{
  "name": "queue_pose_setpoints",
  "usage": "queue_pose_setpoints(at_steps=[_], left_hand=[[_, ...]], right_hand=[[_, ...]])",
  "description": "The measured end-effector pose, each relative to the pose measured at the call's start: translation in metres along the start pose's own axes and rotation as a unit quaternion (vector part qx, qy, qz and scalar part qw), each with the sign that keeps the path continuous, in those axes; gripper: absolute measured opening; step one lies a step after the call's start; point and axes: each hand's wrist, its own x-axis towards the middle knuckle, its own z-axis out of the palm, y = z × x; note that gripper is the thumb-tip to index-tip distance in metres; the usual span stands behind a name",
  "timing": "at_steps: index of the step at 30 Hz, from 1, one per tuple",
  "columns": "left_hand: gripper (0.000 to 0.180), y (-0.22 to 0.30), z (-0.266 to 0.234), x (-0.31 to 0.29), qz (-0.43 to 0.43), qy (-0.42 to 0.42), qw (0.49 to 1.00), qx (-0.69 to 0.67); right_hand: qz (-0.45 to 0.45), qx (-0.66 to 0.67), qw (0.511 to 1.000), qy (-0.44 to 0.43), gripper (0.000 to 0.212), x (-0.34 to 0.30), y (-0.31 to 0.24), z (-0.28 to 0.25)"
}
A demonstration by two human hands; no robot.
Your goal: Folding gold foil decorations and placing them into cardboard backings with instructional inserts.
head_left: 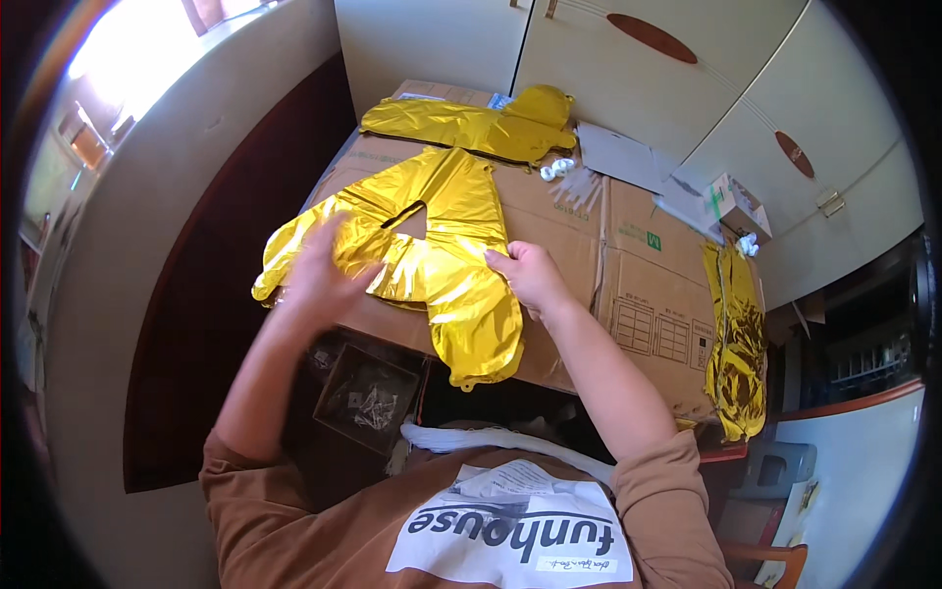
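A gold foil balloon (456, 226), shaped like a letter A and only partly filled out, lies across the cardboard in front of me. My right hand (531, 278) pinches its right edge between thumb and fingers. Over the balloon's left leg is my left hand (329, 275), blurred by motion, its thumb stretched away from the fingers and nothing visibly held. Whether that hand touches the foil I cannot tell. The balloon's lower right leg, with a small tab at its end, hangs over the front edge of the cardboard.
Flat cardboard (549, 226) covers the work surface. A second gold foil balloon (471, 126) lies at the back, and a crumpled gold foil piece (736, 344) along the right edge. Clear straws (579, 189), white crumpled bits (557, 169) and a small box (741, 206) sit near the cabinets.
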Motion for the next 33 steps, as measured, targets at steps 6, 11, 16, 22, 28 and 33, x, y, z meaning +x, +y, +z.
queue_pose_setpoints(at_steps=[6, 11, 16, 22, 28, 33], left_hand=[[0.097, 0.116, 0.039, -0.004, 0.039, -0.098, 0.994, -0.014], [0.107, 0.165, 0.028, -0.042, 0.199, -0.034, 0.976, 0.078], [0.067, 0.132, 0.050, -0.056, 0.223, 0.065, 0.969, 0.083], [0.025, 0.114, 0.037, -0.033, 0.183, 0.172, 0.967, -0.027], [0.026, 0.106, 0.026, -0.019, 0.174, 0.239, 0.955, 0.015], [0.027, 0.108, 0.017, -0.013, 0.174, 0.290, 0.939, 0.061]], right_hand=[[0.017, 0.143, 0.988, -0.058, 0.022, -0.014, -0.035, 0.009], [0.041, 0.149, 0.985, -0.075, 0.018, 0.008, -0.040, -0.005], [0.034, 0.204, 0.971, -0.118, 0.019, 0.011, -0.049, -0.006], [-0.146, -0.317, 0.935, 0.058, 0.040, 0.017, -0.010, -0.030], [-0.331, -0.477, 0.800, 0.154, 0.036, -0.030, 0.014, -0.011], [-0.396, -0.423, 0.799, 0.162, 0.011, -0.034, 0.033, -0.029]])
